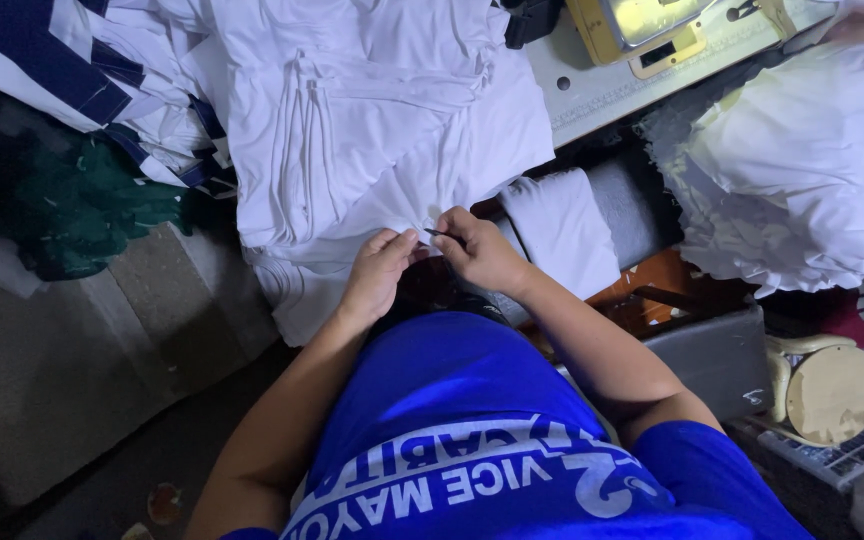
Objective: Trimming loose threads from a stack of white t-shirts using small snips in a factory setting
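Soft matt white cloth garment [372,130]

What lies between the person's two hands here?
In the head view, a bunched edge of the white garment sits between left hand and right hand, with a small dark tool.

The left hand [380,268] is pinching the edge of a white garment [372,130]. The right hand [480,250] is holding a small dark tool [442,234] against the same edge, beside a green cloth [77,205].
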